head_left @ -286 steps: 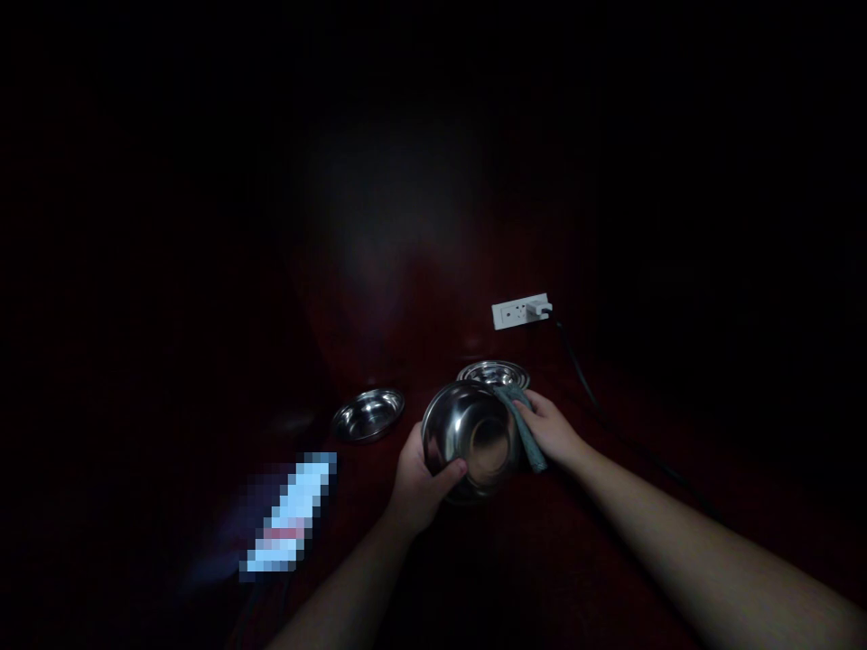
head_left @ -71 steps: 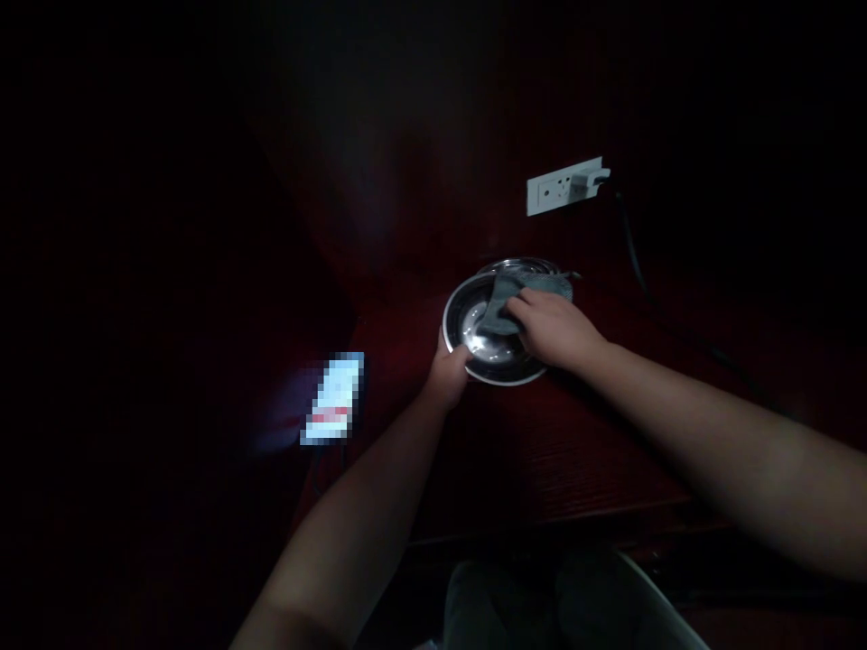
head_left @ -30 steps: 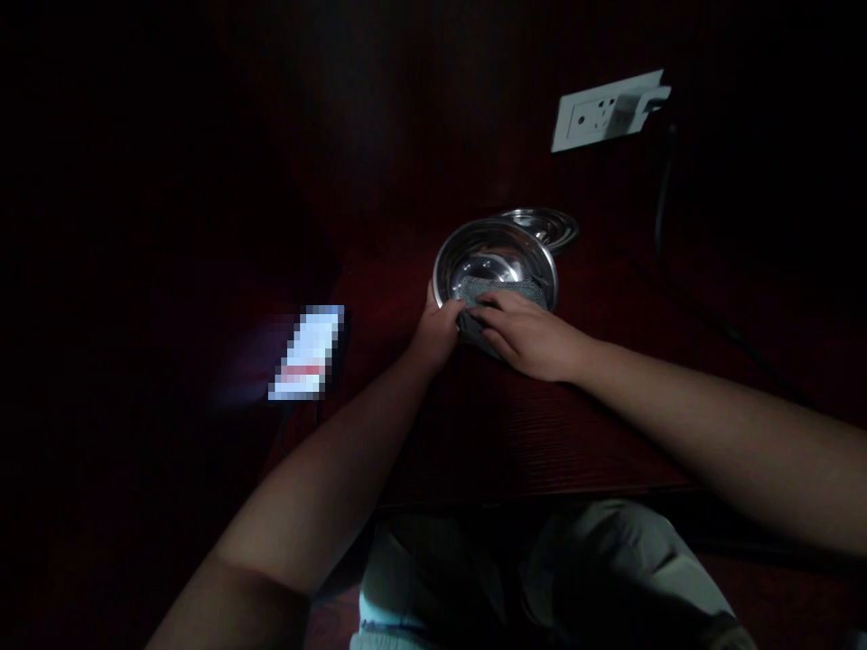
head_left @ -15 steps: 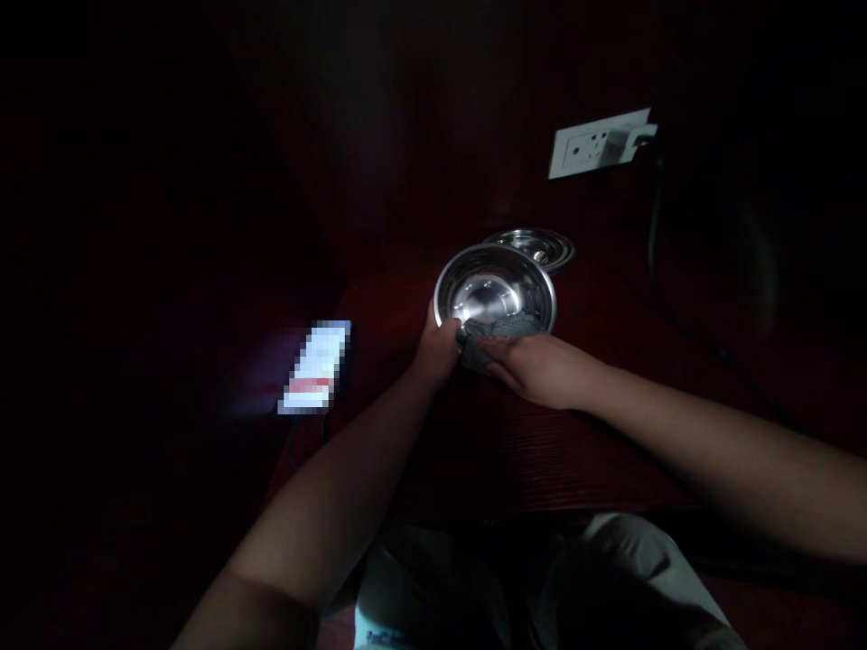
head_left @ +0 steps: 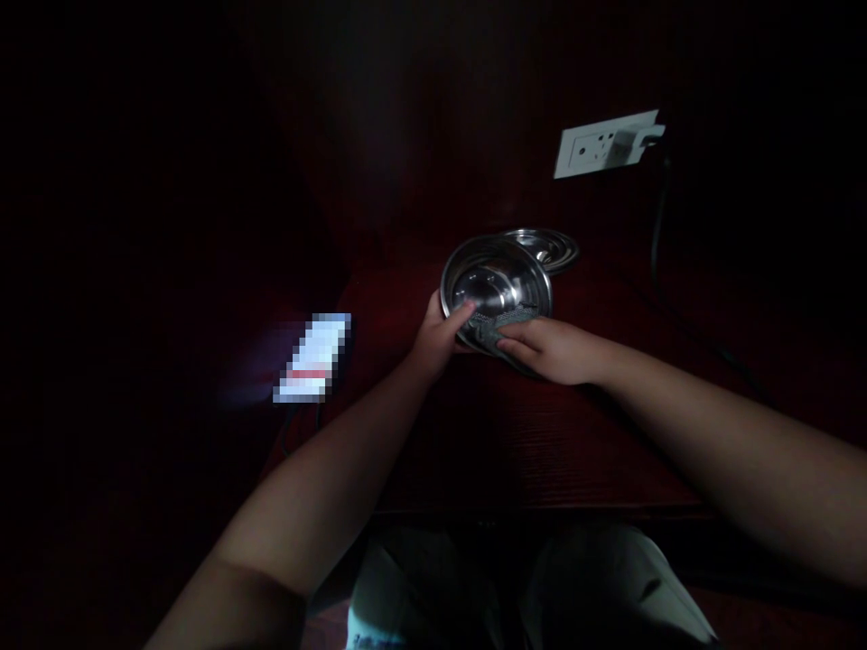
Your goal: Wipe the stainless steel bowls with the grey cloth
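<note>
A shiny steel bowl (head_left: 484, 271) is held tilted with its mouth toward me, above the dark red table. My left hand (head_left: 439, 332) grips its left side, the thumb over the rim and the other fingers hidden behind. A grey-green cloth (head_left: 511, 318) lies over the near rim and down inside the bowl. My right hand (head_left: 559, 350) is closed on this cloth and presses it to the bowl's near right wall. Just behind the bowl, a round steel lid or plate (head_left: 545, 248) rests on the table, partly covered by the bowl.
On the left of the table (head_left: 467, 451) lies a lit phone (head_left: 315, 357), its screen blurred out, with a cable below it. A white wall socket (head_left: 606, 144) holds a plug, whose dark cord (head_left: 656, 226) runs down at the right. The surroundings are very dark.
My left thumb has moved from the rim into the bowl. The bowl has turned a little, and my right hand has shifted slightly right and up with the cloth.
</note>
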The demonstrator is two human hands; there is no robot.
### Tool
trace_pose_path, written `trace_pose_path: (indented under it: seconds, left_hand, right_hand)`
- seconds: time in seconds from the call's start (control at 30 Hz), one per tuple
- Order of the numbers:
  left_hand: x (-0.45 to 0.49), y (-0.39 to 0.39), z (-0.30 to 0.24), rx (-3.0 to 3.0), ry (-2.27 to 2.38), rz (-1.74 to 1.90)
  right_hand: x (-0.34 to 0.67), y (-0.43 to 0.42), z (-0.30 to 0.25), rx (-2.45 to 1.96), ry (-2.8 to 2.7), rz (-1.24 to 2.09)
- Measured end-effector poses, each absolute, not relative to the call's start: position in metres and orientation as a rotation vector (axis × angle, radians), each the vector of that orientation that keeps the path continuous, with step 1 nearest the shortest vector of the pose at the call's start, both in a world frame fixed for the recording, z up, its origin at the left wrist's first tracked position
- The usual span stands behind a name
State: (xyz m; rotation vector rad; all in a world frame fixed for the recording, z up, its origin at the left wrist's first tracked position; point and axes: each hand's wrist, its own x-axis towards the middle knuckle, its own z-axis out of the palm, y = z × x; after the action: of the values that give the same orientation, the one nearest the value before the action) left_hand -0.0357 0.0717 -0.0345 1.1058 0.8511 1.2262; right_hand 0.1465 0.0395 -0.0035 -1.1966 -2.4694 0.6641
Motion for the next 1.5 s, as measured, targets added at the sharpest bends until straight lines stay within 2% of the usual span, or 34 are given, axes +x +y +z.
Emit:
trace_pose_path:
  seconds: [0.17, 0.27, 0.73, 1.13, 1.33, 1.5]
  left_hand:
    - [-0.034, 0.072, -0.04, 1.093, 0.951, 1.291]
    - [-0.034, 0.076, -0.043, 1.064, 0.985, 1.331]
    - [-0.034, 0.084, -0.048, 1.082, 0.931, 1.332]
    - [-0.036, 0.073, -0.037, 1.303, 0.733, 1.206]
    - [-0.038, 0.077, -0.041, 1.246, 0.87, 1.269]
    - [-0.036, 0.078, -0.042, 1.173, 0.932, 1.275]
  right_hand:
    - [0.141, 0.04, -0.009, -0.945, -2.412, 0.842]
    - [0.14, 0.039, -0.009, -0.902, -2.438, 0.838]
    - [0.155, 0.038, 0.016, -1.435, -2.598, 0.59]
    - [0.162, 0.051, -0.005, -1.038, -2.43, 1.103]
    - [0.155, 0.05, -0.009, -0.826, -2.47, 1.108]
    - [0.158, 0.05, -0.002, -0.979, -2.549, 0.975]
